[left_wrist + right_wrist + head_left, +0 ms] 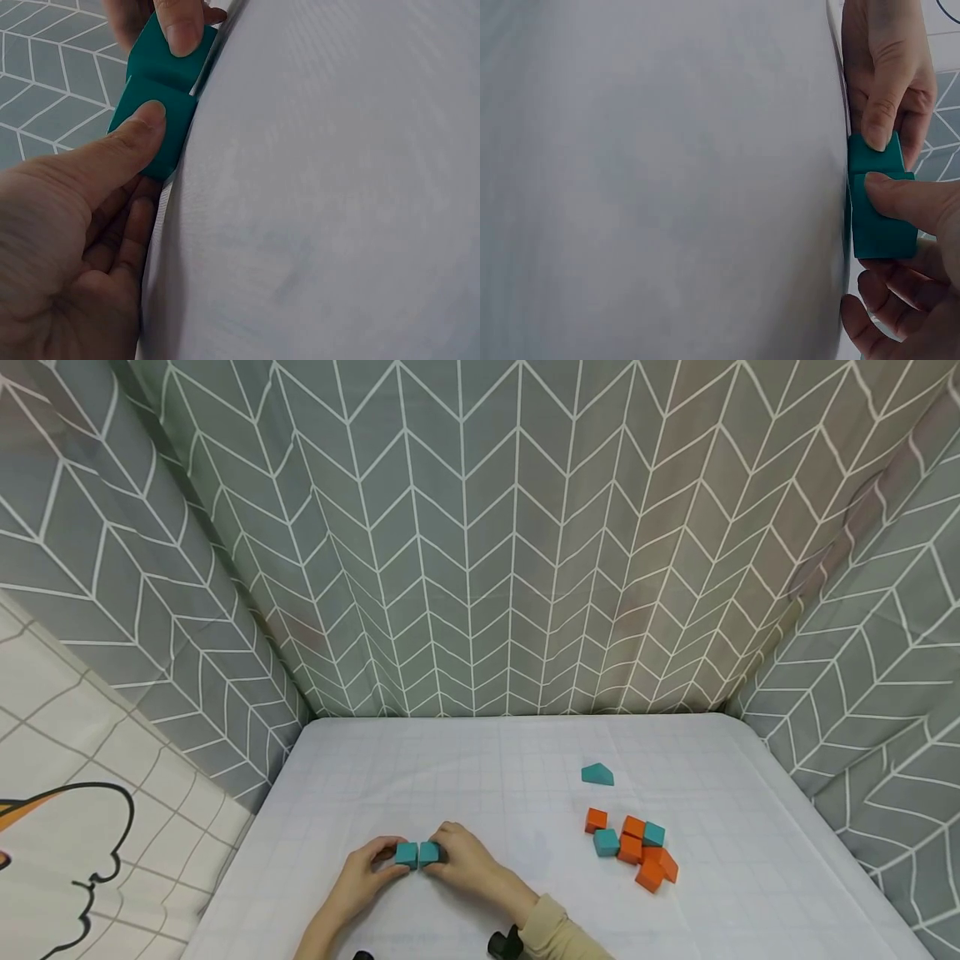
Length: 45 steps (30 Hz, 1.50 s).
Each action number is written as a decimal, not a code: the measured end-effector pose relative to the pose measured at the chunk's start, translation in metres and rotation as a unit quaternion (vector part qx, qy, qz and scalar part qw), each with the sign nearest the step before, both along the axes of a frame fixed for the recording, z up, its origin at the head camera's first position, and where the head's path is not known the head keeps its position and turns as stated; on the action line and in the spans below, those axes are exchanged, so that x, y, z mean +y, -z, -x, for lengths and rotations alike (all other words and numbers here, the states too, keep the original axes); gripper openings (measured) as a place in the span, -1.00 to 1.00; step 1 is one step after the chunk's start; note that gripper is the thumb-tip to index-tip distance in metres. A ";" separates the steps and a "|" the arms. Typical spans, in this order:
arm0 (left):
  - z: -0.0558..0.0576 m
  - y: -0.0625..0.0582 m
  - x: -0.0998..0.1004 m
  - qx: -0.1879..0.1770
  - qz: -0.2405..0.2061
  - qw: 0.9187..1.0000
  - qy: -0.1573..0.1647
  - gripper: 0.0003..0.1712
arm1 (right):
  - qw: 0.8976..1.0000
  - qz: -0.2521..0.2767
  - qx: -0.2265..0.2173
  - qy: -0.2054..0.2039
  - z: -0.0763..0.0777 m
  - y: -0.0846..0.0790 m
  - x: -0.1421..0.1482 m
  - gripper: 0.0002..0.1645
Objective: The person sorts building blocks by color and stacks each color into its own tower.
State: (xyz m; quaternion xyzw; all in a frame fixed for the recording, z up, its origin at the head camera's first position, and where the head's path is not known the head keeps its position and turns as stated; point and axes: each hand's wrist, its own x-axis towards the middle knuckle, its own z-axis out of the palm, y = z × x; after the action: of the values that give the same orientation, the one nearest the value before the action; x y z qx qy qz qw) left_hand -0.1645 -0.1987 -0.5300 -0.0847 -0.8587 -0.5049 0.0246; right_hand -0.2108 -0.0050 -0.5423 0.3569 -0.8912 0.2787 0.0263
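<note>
Two teal blocks sit side by side on the white table, near its front. My left hand (363, 878) pinches the left teal block (407, 855) between thumb and fingers. The right teal block (429, 853) is pinched by my right hand (471, 862). In the head view a thin gap shows between the two blocks. Seen from the left wrist, the left thumb presses the face of the nearer block (174, 120), and the right thumb lies on the farther one (169, 56). The right wrist view shows both thumbs on the blocks, which stand edge to edge.
To the right lies a loose cluster of several orange blocks (630, 849) with two teal blocks, one of them a cube (606, 842). Behind the cluster lies a teal wedge-like piece (597, 774). A patterned curtain (480, 568) hangs behind the white table (480, 760).
</note>
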 end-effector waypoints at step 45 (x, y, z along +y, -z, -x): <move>0.001 0.003 -0.001 -0.002 -0.008 1.000 0.010 -0.59 | 0.999 0.030 0.008 -0.007 0.002 0.007 -0.009 -0.66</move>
State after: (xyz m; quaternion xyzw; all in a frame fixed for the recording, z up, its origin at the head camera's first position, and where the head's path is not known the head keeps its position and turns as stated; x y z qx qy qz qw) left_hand -0.1655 -0.2000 -0.5333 -0.0917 -0.8536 -0.5124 0.0186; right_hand -0.2127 -0.0138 -0.5495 0.3646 -0.8796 0.3027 0.0422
